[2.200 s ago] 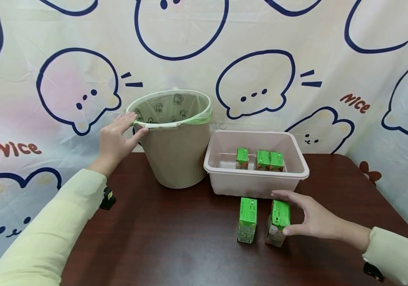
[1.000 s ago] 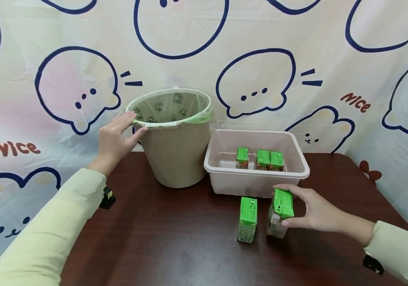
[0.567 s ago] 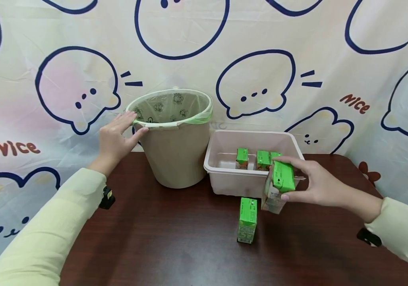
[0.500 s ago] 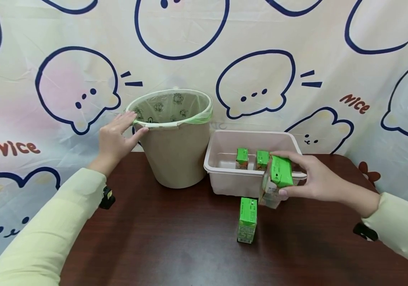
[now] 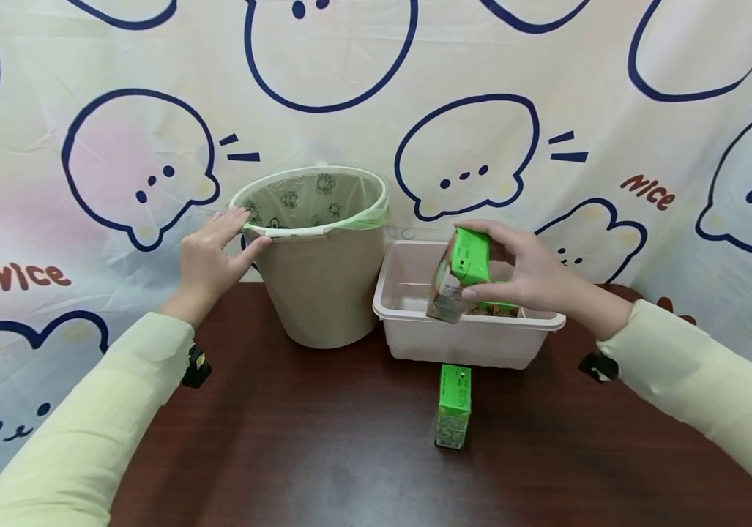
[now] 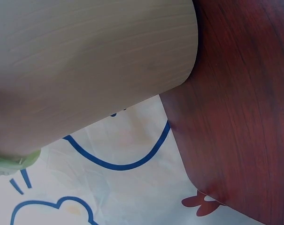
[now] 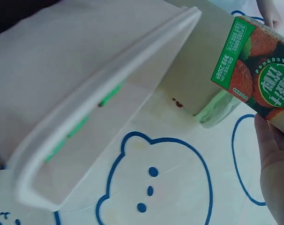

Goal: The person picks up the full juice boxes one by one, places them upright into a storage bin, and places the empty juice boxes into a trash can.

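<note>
My right hand (image 5: 534, 271) grips a green-topped juice carton (image 5: 471, 256) between thumb and fingers. The carton is tilted over the front of the pale pink plastic tub (image 5: 461, 342). Red fruit and a green label show on the carton in the right wrist view. Behind the hand, several more cartons (image 5: 497, 310) in the tub are partly hidden. Another juice carton (image 5: 453, 407) stands upright on the table in front of the tub. My left hand (image 5: 211, 256) rests with extended fingers on the rim of the beige trash bin (image 5: 323, 293), thumb against its front.
A thin printed bag liner (image 5: 323, 196) covers the inside of the bin, which stands close against the tub's left side. Both sit at the back of the dark red-brown table (image 5: 296, 439). Directly behind hangs a cartoon-printed cloth (image 5: 323, 66).
My right hand has taken hold of the right-hand carton, lifted it off the table and carried it up and left over the tub. The left hand stays on the bin's rim.
</note>
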`<state>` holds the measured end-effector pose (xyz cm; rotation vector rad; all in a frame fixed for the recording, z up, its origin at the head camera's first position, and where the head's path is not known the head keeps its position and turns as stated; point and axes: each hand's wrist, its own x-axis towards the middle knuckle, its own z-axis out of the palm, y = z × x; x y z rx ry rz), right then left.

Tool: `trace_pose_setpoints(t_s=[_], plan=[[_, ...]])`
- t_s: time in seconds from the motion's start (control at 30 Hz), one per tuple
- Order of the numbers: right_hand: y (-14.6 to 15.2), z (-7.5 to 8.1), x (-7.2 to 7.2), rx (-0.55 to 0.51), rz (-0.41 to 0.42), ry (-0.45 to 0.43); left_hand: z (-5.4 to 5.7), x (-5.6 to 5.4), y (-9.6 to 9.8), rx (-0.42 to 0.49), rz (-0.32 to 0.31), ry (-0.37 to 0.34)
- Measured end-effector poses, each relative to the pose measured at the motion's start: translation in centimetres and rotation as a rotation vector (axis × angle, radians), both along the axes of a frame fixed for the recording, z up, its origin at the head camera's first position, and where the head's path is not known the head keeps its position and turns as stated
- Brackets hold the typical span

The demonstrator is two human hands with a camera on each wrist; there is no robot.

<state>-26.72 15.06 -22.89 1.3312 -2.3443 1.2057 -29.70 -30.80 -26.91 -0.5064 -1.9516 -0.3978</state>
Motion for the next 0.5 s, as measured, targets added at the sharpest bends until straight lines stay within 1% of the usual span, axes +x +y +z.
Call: trace_pose_setpoints(t_s=[0.23, 0.37, 0.5], plan=[[-3.6, 2.1, -1.7, -0.076, 0.022, 0.02, 0.0, 0.2, -0.1, 0.009, 0.005, -0.011], [-5.6, 3.4, -2.6, -0.128, 0.021, 0.045, 0.0, 0.2, -0.1, 0.006, 0.005, -0.01], [-7.5, 4.5, -3.3, -0.173, 0.019, 0.052, 0.1, 0.1, 0.1, -0.006, 0.002, -0.002]])
